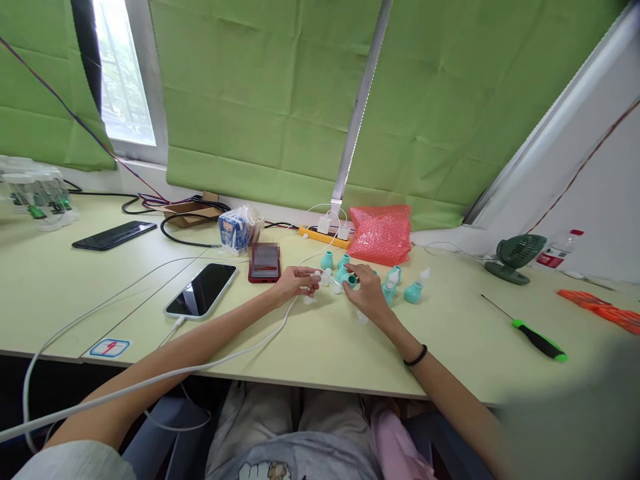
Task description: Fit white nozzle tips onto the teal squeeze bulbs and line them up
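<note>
So, glossy teal rd.-mouthed bulb [352, 282] pinched in R grip [369, 292] (L grip [295, 283]: whitish pc. [317, 274] pinched)

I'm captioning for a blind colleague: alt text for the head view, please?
A person's left hand pinches a small clear part while the right hand holds a teal bulb over a pale table, with more teal bulbs nearby. Phones lie to the left, a green-and-black screwdriver to the right, and a red bubble-wrap package behind, below green blinds.
</note>
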### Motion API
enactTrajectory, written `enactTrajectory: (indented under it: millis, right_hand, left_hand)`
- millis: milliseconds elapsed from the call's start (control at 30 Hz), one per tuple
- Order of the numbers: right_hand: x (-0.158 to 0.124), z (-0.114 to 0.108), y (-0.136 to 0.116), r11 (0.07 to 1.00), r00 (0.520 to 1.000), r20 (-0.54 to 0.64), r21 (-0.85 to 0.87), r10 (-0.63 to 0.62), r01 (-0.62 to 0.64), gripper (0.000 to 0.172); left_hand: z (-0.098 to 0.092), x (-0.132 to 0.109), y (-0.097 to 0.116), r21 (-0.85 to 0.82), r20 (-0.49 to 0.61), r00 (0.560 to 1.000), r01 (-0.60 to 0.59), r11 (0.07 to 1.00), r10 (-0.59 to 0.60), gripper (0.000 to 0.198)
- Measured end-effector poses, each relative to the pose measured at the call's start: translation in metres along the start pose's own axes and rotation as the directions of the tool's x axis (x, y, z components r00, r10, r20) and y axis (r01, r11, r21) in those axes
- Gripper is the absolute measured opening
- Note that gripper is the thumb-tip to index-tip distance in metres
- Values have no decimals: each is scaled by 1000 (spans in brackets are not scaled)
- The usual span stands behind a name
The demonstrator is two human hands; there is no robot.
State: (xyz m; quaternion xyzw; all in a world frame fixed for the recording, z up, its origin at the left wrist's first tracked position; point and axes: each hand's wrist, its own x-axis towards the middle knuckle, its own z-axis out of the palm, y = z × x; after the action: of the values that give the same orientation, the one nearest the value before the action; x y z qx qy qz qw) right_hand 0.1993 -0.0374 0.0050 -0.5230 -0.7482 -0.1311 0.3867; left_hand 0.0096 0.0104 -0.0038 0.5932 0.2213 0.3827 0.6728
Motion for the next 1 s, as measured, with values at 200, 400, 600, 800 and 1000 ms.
enactTrajectory:
  millis: [200, 400, 600, 800, 1000]
  right_hand:
    - [-9, 7, -22, 848, 965, 256, 496, 60, -184, 57]
    - [-13, 22, -12, 772, 900, 421, 534, 111, -345, 35]
    - [-10, 16, -16, 866, 972, 193, 455, 131, -207, 31]
    - [-11, 8, -26, 971, 998, 57, 237, -2, -11, 22]
    - [-18, 14, -22, 999, 988, 148, 0, -36, 37, 23]
  left_hand:
    - [0, 0, 1, -5, -22, 1000, -12, 1000, 12, 35]
    - [0, -1, 5, -45, 39, 999, 33, 998, -32, 31]
    - [-2, -2, 13, 40, 52, 999, -6, 999, 3, 28]
    - [-4, -3, 15, 193, 124, 992, -45, 980, 21, 32]
    - [-2, -2, 11, 302, 182, 983, -37, 953, -19, 32]
